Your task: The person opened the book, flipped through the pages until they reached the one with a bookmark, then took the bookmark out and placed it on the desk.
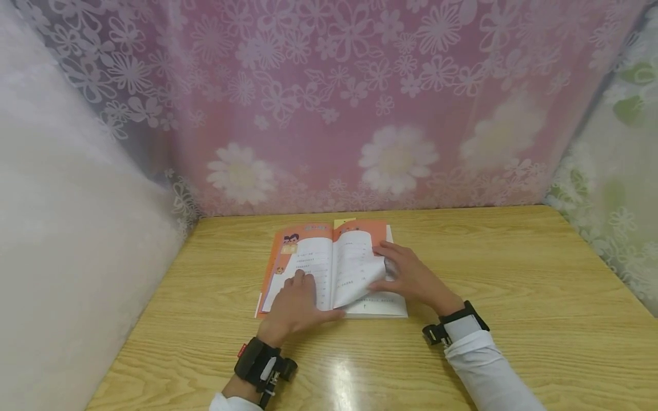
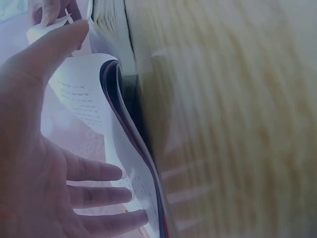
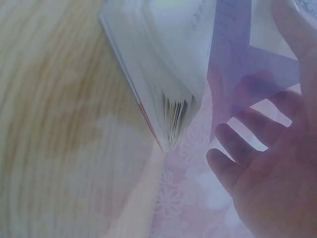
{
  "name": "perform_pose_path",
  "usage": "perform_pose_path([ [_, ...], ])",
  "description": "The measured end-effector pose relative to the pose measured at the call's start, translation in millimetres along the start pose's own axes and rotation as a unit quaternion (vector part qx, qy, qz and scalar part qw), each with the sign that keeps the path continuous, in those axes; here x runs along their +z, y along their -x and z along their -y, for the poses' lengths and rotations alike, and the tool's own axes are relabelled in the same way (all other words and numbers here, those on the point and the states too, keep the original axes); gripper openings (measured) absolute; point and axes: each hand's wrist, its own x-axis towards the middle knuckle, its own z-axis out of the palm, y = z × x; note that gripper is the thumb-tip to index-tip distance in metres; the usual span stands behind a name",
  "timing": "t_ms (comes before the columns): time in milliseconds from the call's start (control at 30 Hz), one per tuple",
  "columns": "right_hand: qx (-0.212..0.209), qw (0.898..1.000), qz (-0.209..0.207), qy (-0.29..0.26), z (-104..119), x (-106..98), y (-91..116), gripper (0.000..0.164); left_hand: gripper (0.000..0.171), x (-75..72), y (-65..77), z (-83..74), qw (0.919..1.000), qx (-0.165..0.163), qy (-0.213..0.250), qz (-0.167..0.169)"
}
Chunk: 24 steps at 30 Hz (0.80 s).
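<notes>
An open book (image 1: 321,245) with orange page headings and printed text lies on the wooden table. On its left page rests my left hand (image 1: 293,302), fingers spread straight and thumb reaching toward the lower middle. My right hand (image 1: 416,279) holds the outer edge of a right-hand page (image 1: 352,265), whose lower corner is lifted and curved. In the right wrist view that raised page (image 3: 267,69) stands between the thumb and the fingers, away from the thick page block. From the left wrist, the left-side pages (image 2: 81,91) bulge up beside the spread fingers.
The light wooden table (image 1: 514,274) stretches around the book. A pink flowered curtain (image 1: 308,114) hangs along its far edge, with pale cloth (image 1: 77,200) at the left. A yellow tab (image 1: 344,222) sticks out above the book's top edge.
</notes>
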Motion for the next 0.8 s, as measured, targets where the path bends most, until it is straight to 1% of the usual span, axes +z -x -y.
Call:
perform_pose_path([
  [133,0.002,1.0,0.003,-0.004,2,-1,0,0.087,0.086,0.3,0.7,2.5,1.0,0.0,-0.005,0.004],
  [233,-0.001,1.0,0.01,-0.013,0,-1,1,0.089,0.08,-0.4,2.7,5.7,1.0,0.008,0.001,0.005],
  [333,0.002,1.0,0.011,-0.019,-3,-1,3,0.092,0.07,-0.7,5.1,9.1,0.9997,0.023,0.006,-0.005],
  [400,0.003,1.0,0.01,-0.017,-4,-2,4,0.094,0.068,0.2,6.6,11.0,0.9993,0.032,0.012,-0.012],
  [467,0.008,1.0,0.008,-0.015,-4,-4,5,0.095,0.069,1.3,7.7,12.8,0.9989,0.04,0.019,-0.018],
  [533,0.011,1.0,0.01,-0.016,-3,-6,6,0.095,0.075,2.1,8.5,14.3,0.9983,0.044,0.031,-0.022],
  [667,0.02,1.0,0.017,-0.015,-3,-8,8,0.094,0.082,0.1,9.1,15.8,0.9965,0.05,0.06,-0.03],
  [733,0.022,0.999,0.02,-0.012,-3,-9,9,0.093,0.082,-2.2,8.8,16.0,0.9951,0.047,0.081,-0.033],
  [800,0.024,0.999,0.022,-0.012,-4,-9,10,0.092,0.087,-4.8,8.2,15.7,0.9943,0.034,0.092,-0.039],
])
